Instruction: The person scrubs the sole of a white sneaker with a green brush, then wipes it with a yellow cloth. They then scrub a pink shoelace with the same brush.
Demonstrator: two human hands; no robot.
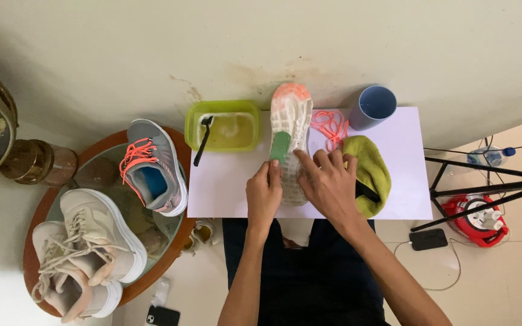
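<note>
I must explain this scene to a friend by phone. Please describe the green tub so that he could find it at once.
Start from the white board on the person's lap. At its far left corner, against the wall, sits the green tub, between the grey shoe and the upturned shoe. It alone holds cloudy liquid, and a black brush leans in it.

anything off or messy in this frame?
Nothing spilled. The upturned shoe under the left hand and right hand has no lace; a loose orange lace lies bunched beside it. The wall behind the green tub is stained brown. A brush leans out over the tub's rim.
</note>
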